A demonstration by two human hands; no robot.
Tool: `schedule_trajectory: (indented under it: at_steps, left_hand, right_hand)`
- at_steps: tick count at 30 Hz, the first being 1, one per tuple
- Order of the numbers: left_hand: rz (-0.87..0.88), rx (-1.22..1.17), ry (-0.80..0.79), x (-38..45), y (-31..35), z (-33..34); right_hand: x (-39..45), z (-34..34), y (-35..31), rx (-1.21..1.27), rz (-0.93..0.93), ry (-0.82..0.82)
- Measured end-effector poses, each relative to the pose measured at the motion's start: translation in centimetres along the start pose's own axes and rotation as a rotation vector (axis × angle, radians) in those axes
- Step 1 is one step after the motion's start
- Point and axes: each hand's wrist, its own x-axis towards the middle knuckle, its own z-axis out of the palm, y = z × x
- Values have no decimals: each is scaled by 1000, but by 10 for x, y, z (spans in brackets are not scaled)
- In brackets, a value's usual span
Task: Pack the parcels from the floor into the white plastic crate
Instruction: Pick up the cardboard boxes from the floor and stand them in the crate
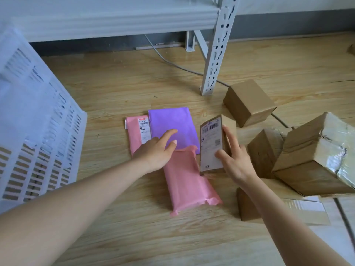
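My right hand (235, 160) grips a labelled cardboard box (212, 144) standing upright. My left hand (155, 152) lies open, fingers straight, on the purple bag (172, 121), the white crate (36, 121) well apart.

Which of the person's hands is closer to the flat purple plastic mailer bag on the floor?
Left. The left hand rests with its fingers on the flat purple plastic mailer bag; the right hand is off to its right, holding a brown cardboard box with a label.
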Motion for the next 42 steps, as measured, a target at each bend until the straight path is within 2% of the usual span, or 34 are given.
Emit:
schedule_trajectory:
  at_steps: [3, 7, 13, 19, 25, 30, 36, 39, 42]
  left_hand:
    - [22, -139, -30, -5, -1, -21]
    - [58, -497, -56, -20, 2, -57]
    - [199, -860, -74, -50, -2, -126]
    - [178, -948, 12, -88, -34, -198]
    - [202, -857, 104, -119, -93, -267]
    - [167, -839, 140, -154, -166, -300]
    - [129, -865, 119, -183, -248, -320]
    - [32, -899, 56, -194, -281, -332]
    - [-82, -837, -80, -206, -305, -336]
  right_hand:
    - [-3, -2, -24, 255, -14, -44]
    - [-12, 12, -68, 436, -62, -170]
    - [-27, 38, -149, 619, -155, -273]
    - [-41, 67, -226, 566, -304, -340]
    - [-57, 119, -283, 590, -357, -419]
    - [-77, 177, -320, 396, -402, -488]
    - [-88, 236, -355, 59, -604, -366]
    - [-94, 265, -371, -139, -627, -457]
    - [-102, 295, -379, -332, -594, -583]
